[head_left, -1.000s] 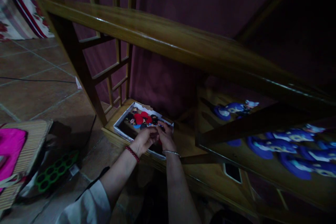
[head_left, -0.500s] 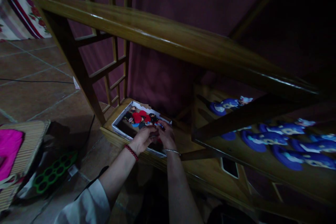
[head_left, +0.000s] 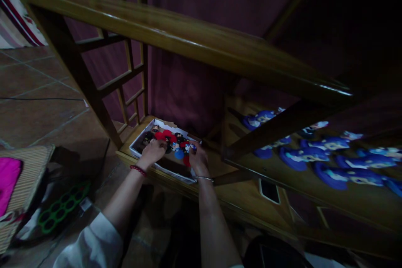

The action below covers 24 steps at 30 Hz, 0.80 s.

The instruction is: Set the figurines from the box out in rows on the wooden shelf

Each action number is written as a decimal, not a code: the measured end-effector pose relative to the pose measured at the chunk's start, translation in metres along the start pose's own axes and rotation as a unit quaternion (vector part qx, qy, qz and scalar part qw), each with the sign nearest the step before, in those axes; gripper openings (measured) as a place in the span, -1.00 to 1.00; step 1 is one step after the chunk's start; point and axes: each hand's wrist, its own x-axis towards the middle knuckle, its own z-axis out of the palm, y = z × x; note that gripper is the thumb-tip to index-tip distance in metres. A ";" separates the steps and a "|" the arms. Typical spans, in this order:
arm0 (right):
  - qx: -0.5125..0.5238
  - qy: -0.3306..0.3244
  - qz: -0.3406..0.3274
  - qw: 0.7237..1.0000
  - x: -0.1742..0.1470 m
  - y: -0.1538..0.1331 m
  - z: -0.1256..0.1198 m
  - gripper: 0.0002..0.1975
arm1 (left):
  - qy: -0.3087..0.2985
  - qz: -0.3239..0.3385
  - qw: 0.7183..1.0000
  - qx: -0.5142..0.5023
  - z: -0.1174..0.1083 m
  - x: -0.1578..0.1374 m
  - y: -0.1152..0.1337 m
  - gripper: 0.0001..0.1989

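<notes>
Below centre, left hand [head_left: 153, 150] and right hand [head_left: 199, 157] are held over a box [head_left: 143, 132]; grip opening and hold cannot be told; figurines [head_left: 179, 153] could be knocked through crowding.

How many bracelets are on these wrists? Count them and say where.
2: a red beaded bracelet on the wrist of the left hand and a silvery bracelet on the wrist of the right hand.

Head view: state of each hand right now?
Left hand: over the box, grip can't be told.
Right hand: at a blue-and-white figurine, grip unclear.
</notes>
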 end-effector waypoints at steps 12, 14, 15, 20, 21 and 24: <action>-0.062 -0.010 -0.017 0.998 -0.008 -0.004 -0.005 -0.63 | -0.064 0.037 0.972 0.223 0.006 -0.010 -0.001 -0.64; -0.078 -0.014 -0.016 0.997 -0.010 -0.004 -0.005 -0.63 | -0.070 0.045 0.971 0.225 0.006 -0.011 0.000 -0.65; -0.084 -0.018 -0.018 0.996 -0.011 -0.003 -0.005 -0.63 | -0.072 0.051 0.971 0.224 0.006 -0.012 0.000 -0.66; -0.108 -0.050 -0.101 0.988 -0.010 0.006 0.004 -0.65 | -0.085 0.076 0.972 0.207 0.006 -0.015 -0.001 -0.68; -0.115 -0.060 -0.116 0.985 -0.011 0.007 0.006 -0.66 | -0.085 0.078 0.972 0.207 0.006 -0.015 -0.001 -0.69; -0.130 -0.102 -0.139 0.976 -0.014 0.006 0.013 -0.67 | -0.080 0.079 0.971 0.212 0.007 -0.014 -0.003 -0.69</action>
